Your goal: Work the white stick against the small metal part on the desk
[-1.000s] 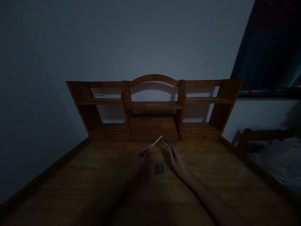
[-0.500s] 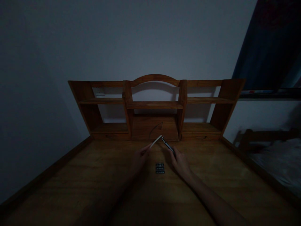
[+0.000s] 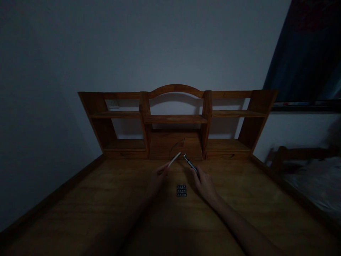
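My left hand [image 3: 159,176] is closed on the lower end of a thin pale strip [image 3: 174,159], which tilts up to the right. My right hand [image 3: 204,180] is wrapped round the back end of a slim dark tool with a silvery tip [image 3: 190,165]; I cannot make out its exact kind. Its tip points up to the left, a short gap away from the strip's upper end. Between my forearms, a small dark block of three rows [image 3: 181,190] with pale marks lies on the wooden desk [image 3: 234,209].
A wooden shelf unit [image 3: 176,119] stands along the back of the desk, against the wall. A dark curve like a thin cord [image 3: 176,143] shows on its middle panel. Raised edges border the desk. Off to the right are a wooden frame [image 3: 306,153] and pale cloth [image 3: 317,177].
The pale strip's upper end has moved slightly left, away from the dark tool's tip, and the gap between them has widened. My right hand has hardly moved.
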Demonstrator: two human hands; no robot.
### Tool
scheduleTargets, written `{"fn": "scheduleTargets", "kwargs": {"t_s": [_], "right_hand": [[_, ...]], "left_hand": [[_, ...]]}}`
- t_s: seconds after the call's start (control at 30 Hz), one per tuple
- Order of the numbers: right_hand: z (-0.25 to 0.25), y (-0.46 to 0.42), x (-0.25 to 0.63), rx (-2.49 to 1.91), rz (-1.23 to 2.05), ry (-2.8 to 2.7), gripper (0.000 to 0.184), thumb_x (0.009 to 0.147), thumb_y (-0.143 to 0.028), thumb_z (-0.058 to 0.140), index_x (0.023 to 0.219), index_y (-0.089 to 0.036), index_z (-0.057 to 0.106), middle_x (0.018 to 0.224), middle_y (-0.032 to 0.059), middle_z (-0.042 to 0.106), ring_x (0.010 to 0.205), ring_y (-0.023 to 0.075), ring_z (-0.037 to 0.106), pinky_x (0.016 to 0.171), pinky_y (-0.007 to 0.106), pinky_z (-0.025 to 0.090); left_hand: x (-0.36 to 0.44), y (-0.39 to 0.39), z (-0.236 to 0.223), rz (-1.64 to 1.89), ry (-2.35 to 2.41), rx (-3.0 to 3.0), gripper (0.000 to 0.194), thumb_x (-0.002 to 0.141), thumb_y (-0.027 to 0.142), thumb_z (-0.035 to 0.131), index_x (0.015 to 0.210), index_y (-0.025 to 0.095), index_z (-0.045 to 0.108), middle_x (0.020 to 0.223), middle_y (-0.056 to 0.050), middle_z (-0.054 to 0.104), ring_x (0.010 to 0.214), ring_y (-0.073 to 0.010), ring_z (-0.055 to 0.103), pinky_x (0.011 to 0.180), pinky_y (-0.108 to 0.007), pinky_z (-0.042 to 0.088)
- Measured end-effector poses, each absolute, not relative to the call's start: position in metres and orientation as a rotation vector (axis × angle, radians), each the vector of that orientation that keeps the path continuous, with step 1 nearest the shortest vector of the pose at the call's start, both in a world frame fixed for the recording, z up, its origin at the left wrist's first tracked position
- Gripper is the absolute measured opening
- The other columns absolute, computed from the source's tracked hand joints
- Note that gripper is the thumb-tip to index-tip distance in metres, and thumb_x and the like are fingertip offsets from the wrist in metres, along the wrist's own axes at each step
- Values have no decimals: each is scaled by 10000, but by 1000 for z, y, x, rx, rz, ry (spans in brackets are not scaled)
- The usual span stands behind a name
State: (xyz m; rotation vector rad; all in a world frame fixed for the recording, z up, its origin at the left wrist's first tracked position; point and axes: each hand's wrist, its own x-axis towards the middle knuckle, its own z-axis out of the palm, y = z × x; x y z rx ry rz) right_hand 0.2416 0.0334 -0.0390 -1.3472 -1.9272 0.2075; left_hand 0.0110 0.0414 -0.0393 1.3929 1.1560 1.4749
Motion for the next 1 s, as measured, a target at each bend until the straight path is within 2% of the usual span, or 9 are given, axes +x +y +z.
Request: {"fn": "scheduleTargets", "kwargs": {"t_s": [0.2, 0.37, 0.57, 0.8, 1.0], "right_hand": [[-40, 35, 241, -1364, 203, -1930, 489, 1028, -476, 250, 1146, -159, 602, 871, 113, 754, 791, 257, 722, 667, 286, 458], [-44, 37, 242, -1357, 149, -1921, 515, 1028, -489, 230, 1153, -155, 601, 880, 117, 753, 756, 254, 716, 645, 285, 450], [-44, 38, 242, -1344, 151, -1919, 505, 1026, -487, 231, 1129, -165, 606, 843, 108, 749, 727, 251, 708, 609, 280, 432], [-42, 36, 242, -1364, 165, -1920, 504, 1028, -490, 235, 1122, -162, 606, 818, 104, 743, 728, 251, 707, 612, 277, 428], [-42, 36, 242, -1384, 138, -1925, 511, 1030, -484, 228, 1145, -158, 604, 832, 112, 747, 742, 254, 710, 618, 281, 427]], "left_hand": [[13, 37, -34, 1428, 1119, 1460, 455, 854, 481, 627, 1230, 229, 678, 1264, -77, 681, 1197, -279, 616, 1065, -458, 449], [18, 32, -31, 1419, 1067, 1446, 492, 845, 516, 630, 1230, 213, 681, 1264, -103, 678, 1187, -295, 619, 1048, -463, 461], [18, 26, -23, 1434, 1106, 1474, 467, 841, 517, 629, 1210, 237, 690, 1271, -65, 678, 1226, -287, 590, 1086, -468, 416], [15, 33, -32, 1399, 1138, 1444, 470, 868, 495, 602, 1245, 222, 668, 1245, -74, 692, 1179, -293, 623, 1043, -479, 462], [17, 30, -28, 1419, 1131, 1454, 472, 841, 487, 643, 1226, 216, 681, 1254, -92, 685, 1167, -282, 632, 1032, -456, 474]]}}
